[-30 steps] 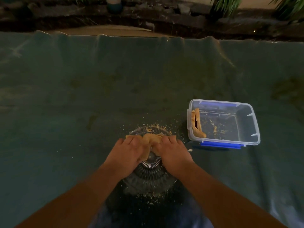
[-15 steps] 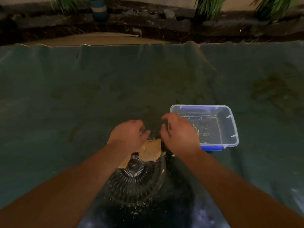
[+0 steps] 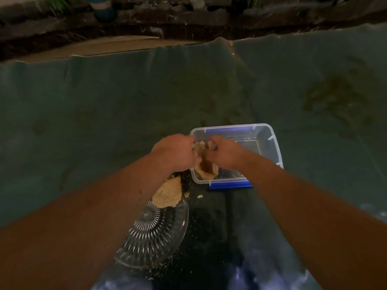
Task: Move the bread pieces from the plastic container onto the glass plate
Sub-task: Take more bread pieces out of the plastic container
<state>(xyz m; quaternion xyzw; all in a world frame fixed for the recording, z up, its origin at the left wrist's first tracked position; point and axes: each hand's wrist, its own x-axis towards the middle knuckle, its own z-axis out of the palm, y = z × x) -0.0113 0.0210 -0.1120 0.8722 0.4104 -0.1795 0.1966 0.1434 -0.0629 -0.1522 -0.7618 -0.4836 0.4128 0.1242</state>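
Note:
A clear plastic container [image 3: 270, 141] with blue clips sits right of centre on the green cloth. Both hands reach into its left end. My left hand [image 3: 178, 151] and my right hand [image 3: 222, 153] each pinch the top of the tan bread pieces [image 3: 206, 169] standing against the container's left wall. Nearer to me lies the ribbed glass plate [image 3: 159, 233], partly hidden by my left forearm. One flat bread piece [image 3: 167, 193] rests on the plate's far edge.
Crumbs [image 3: 188, 183] are scattered on the cloth around the plate and inside the container. A green cloth [image 3: 104, 105] covers the table; its far edge meets a dark planted bed with a blue pot [image 3: 103, 7].
Both hands left the bread on the plate, moved up and right into the container, and closed on the bread pieces there. The camera view shifted too.

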